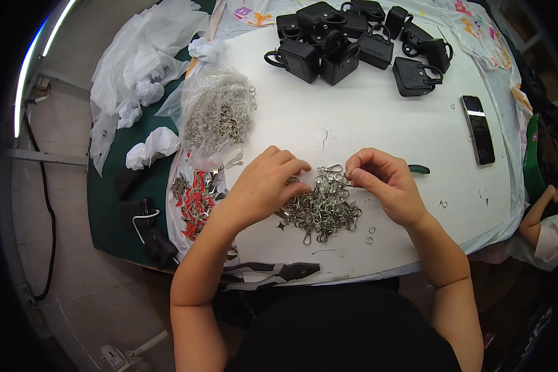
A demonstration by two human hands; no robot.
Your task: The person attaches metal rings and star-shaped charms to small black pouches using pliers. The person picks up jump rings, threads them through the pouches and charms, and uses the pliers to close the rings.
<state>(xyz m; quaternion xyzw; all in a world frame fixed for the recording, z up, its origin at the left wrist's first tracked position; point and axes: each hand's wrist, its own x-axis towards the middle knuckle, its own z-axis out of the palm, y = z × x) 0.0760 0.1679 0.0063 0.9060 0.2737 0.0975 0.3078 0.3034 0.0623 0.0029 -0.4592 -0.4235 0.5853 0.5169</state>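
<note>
A heap of silver-coloured swivel clasps with short chains and rings [319, 211] lies on the white table in front of me. At its left edge my left hand [268, 184] is curled, with shiny metal showing between thumb and index finger; its exact shape is hidden. My right hand [384, 183], at the heap's upper right, pinches a small metal piece [348, 175] between thumb and index finger. A green-handled tool [419, 168] lies partly hidden behind the right hand. Two loose small rings [370, 235] lie right of the heap.
Pliers [273, 273] lie along the near edge. Left are red and silver charms [197, 201] and a clear bag of metal hardware [217, 121]. Small black handbag-shaped cases [338, 37] crowd the far side; a phone [478, 130] lies right. Another person's arm [536, 214] shows far right.
</note>
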